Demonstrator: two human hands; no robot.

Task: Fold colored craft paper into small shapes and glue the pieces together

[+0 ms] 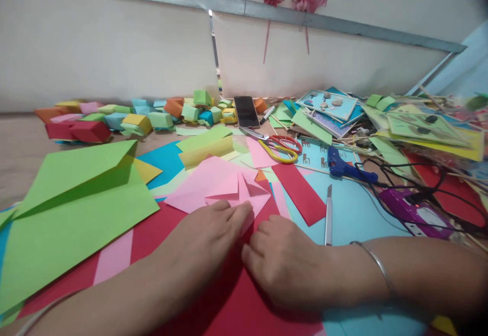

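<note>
A folded pink paper (pixel 224 176) lies in the middle of the table, its creased flaps standing up slightly near the front. My left hand (pixel 213 229) presses on its front edge, fingers together and thumb side against the flaps. Just to the right, my right hand (pixel 284 260) is closed with curled fingers, close to the paper's front corner. Whatever those fingers pinch, if anything, is hidden beneath the hand. Under both hands spreads a red sheet (pixel 224 305). Beyond the right hand are a red strip (pixel 299 191) and a craft knife (pixel 328 216).
Large green folded paper (pixel 80 204) covers the left. Scissors (pixel 276 145), a phone (pixel 246 112) and several small paper boxes (pixel 137 122) sit farther back. On the right are a blue glue gun (pixel 348 167), a purple power strip (pixel 414 213), black cables and stacked cards (pixel 330 104).
</note>
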